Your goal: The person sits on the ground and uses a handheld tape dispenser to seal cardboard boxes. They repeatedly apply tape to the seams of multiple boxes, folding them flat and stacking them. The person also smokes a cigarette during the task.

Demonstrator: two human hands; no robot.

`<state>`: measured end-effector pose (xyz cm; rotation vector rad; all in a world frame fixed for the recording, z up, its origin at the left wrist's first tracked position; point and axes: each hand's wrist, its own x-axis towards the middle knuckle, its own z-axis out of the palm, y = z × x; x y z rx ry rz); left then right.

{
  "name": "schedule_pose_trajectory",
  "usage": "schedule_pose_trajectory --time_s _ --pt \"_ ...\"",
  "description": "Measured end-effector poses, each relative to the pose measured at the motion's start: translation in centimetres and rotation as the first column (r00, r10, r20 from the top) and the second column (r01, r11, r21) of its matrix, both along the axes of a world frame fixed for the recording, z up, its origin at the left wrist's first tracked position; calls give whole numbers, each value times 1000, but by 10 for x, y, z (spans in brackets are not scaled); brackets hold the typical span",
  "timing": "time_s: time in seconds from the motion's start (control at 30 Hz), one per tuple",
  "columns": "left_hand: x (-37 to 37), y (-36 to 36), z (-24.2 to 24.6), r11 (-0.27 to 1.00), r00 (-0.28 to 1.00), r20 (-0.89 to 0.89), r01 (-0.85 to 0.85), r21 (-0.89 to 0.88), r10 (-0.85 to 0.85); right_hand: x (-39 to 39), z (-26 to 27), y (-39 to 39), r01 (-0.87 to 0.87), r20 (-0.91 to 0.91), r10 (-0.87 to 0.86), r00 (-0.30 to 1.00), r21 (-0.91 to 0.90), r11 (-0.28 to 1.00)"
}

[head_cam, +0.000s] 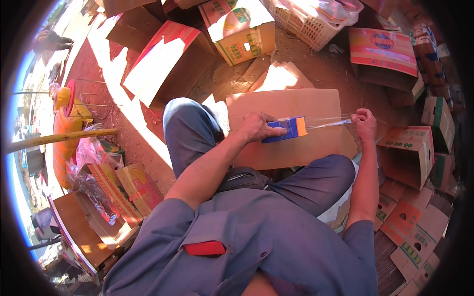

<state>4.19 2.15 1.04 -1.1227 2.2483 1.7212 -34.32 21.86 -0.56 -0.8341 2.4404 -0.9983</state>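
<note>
A large brown cardboard box (259,100) lies across my lap, its plain face turned up. My left hand (257,127) grips a small blue and orange block-shaped object (285,129), with the thumb on its top, and rests over the cardboard. From the orange end, a shiny clear strip (327,124), which looks like packing tape, runs taut to the right. Just past the box's right edge, my right hand (364,124) pinches the strip's far end between thumb and curled fingers. Whether the strip touches the cardboard is hard to tell.
Open cartons, one white and red (163,55) and one printed with bananas (246,42), stand ahead. Beside them is a plastic crate (307,26). Flattened cartons (403,218) are stacked at right. A yellow pole (66,140) juts in from the left. Farther off stands a person (48,42).
</note>
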Motion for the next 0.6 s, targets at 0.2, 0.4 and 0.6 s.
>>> schedule_pose_trajectory --time_s 0.2,0.4,0.6 --pt "-50 12 2 988 981 159 128 -88 -113 -30 -30 24 166 -88 -151 985 197 966" --pt "-65 11 1 991 969 218 126 -36 -115 -50 -56 24 104 -193 -49 980 285 953" --pt "-69 13 5 989 957 275 122 -81 -96 -27 -82 4 131 -7 -143 990 450 883"
